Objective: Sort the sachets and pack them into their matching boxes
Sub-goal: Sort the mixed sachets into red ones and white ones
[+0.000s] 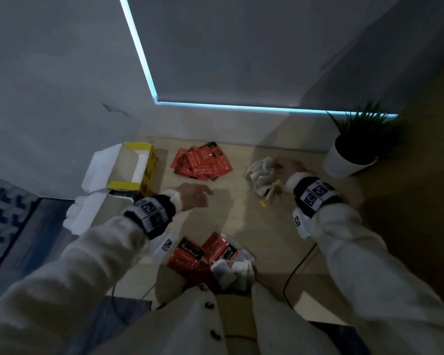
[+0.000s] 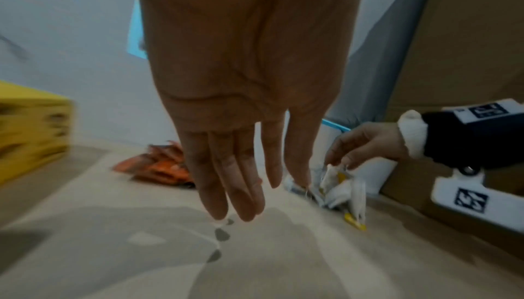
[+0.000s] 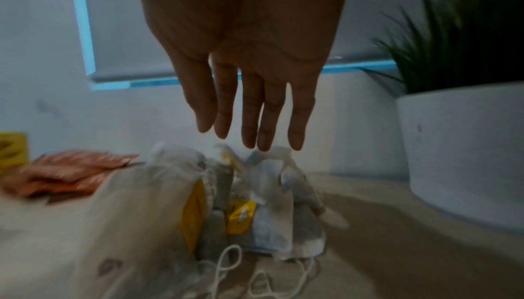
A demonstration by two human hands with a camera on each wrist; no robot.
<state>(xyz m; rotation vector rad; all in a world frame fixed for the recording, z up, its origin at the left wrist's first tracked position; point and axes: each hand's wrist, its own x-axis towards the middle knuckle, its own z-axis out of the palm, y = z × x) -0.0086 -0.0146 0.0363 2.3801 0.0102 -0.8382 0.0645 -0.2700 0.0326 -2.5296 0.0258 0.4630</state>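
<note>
A pile of red sachets (image 1: 203, 161) (image 2: 161, 167) lies at the back of the table, right of an open yellow box (image 1: 131, 170) (image 2: 31, 129). White tea bags with yellow tags (image 1: 260, 174) (image 3: 255, 203) are heaped further right. My right hand (image 1: 280, 166) (image 3: 252, 138) hangs over that heap with straight fingers, their tips at the top bags; nothing is gripped. My left hand (image 1: 203, 194) (image 2: 241, 200) hovers over bare table in front of the red pile, its fingers straight and empty. A red box (image 1: 190, 254) lies near my body with more white bags (image 1: 231, 267).
A white pot with a green plant (image 1: 349, 160) (image 3: 465, 147) stands at the back right, close to the tea bags. White box flaps (image 1: 98, 170) spread left of the yellow box. A wall and a blind run behind the table. A dark cable (image 1: 297, 267) crosses the near edge.
</note>
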